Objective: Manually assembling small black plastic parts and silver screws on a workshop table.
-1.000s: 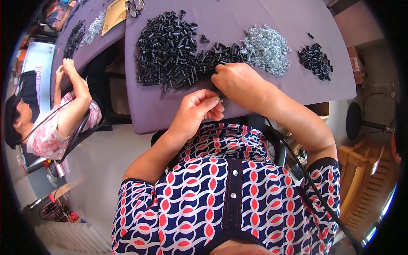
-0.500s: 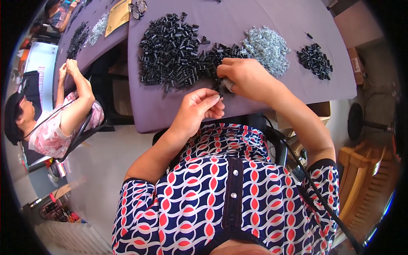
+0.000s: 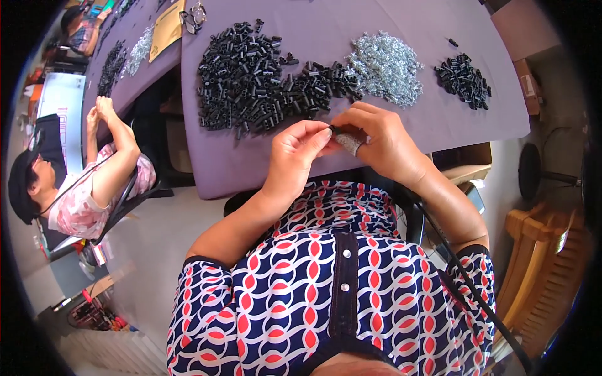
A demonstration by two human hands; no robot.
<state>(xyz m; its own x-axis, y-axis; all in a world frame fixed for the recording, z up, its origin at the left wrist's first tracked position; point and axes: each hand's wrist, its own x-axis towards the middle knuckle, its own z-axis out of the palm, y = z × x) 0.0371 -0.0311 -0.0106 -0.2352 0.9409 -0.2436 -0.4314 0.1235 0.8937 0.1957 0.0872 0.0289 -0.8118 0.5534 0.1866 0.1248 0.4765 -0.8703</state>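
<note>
My left hand (image 3: 293,153) pinches a small black part (image 3: 332,129) between thumb and forefinger, just in front of the table's near edge. My right hand (image 3: 384,141) meets it there, its thumb and fingers closed around the same spot. A silvery-grey wrapping (image 3: 349,144) covers the right thumb. Whether the right fingers hold a second small piece is hidden. Beyond the hands spreads a large pile of short black tubular parts (image 3: 241,81), trailing rightward to a heap of small shiny clear-silver pieces (image 3: 385,67).
A smaller pile of black pieces (image 3: 463,81) lies to the right on the purple-grey tablecloth (image 3: 301,25). Eyeglasses (image 3: 193,17) and a brown envelope (image 3: 167,30) are at the far left. Another person (image 3: 94,169) sits at left. An open cardboard box (image 3: 464,163) stands beneath the right edge.
My right hand has drawn back from the edge of the piles toward me and come together with my left hand. The left hand stays nearly in place.
</note>
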